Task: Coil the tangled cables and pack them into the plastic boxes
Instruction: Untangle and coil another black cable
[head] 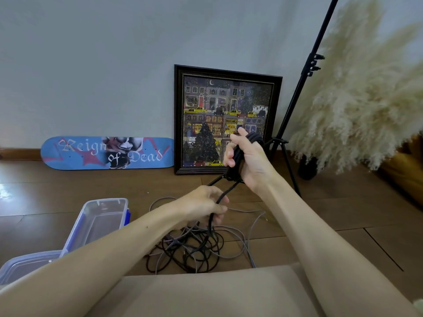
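Right hand [248,157] grips the black coil [255,137] up mid-scene; left hand [203,205] pinches the loose run just above the floor tangle [194,250]. I'd let slack slide through the left fingers with even loops, since snags look likely. Plastic boxes [100,216] wait near left.

A home room: wooden floor [320,213], a framed picture [226,120] and a skateboard deck [75,154] against the wall.
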The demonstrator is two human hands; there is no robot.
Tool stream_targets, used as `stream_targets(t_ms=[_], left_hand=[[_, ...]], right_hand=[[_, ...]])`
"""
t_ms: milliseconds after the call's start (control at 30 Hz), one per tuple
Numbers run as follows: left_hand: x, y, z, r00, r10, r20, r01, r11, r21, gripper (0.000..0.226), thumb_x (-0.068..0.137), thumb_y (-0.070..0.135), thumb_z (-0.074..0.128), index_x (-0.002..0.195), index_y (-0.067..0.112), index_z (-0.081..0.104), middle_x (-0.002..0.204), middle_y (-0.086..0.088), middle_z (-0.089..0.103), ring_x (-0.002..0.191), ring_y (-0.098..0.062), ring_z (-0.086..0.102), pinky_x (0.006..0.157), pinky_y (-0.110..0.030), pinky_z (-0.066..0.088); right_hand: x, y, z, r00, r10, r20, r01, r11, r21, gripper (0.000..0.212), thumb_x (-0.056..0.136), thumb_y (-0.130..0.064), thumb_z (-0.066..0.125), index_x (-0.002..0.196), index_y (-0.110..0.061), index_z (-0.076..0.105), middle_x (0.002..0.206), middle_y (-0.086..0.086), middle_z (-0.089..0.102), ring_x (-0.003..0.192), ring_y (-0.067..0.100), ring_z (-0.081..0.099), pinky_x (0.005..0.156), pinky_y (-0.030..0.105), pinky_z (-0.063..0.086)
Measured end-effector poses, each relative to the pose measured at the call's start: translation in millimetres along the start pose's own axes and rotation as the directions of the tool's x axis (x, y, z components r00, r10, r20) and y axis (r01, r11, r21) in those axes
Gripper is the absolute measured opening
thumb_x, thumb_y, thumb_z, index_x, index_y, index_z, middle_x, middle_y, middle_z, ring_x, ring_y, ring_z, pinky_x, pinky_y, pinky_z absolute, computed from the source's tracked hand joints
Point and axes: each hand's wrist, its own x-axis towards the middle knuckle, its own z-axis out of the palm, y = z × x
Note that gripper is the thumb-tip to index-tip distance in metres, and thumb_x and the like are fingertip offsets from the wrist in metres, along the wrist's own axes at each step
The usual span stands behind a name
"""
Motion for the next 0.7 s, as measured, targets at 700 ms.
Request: stream_targets(t_ms=[700], left_hand=[[-15,26,-25,0.825,0.517,-0.228,-0.244,0.689,0.682,0.012,0.083,0.017,0.07,0.076,0.011,0.062,0.073,0.0,0.062,0.064,-0.011,0.055,0.066,-0.031,0.047]], right_hand=[[-4,17,9,0.996,0.086,-0.014,-0.056,0.505,-0.862,0.018,0.094,-0.007,0.052,0.086,0.008,0.045,0.046,0.001,0.054,0.043,0.019,0.056,0.041,0.022,0.038]])
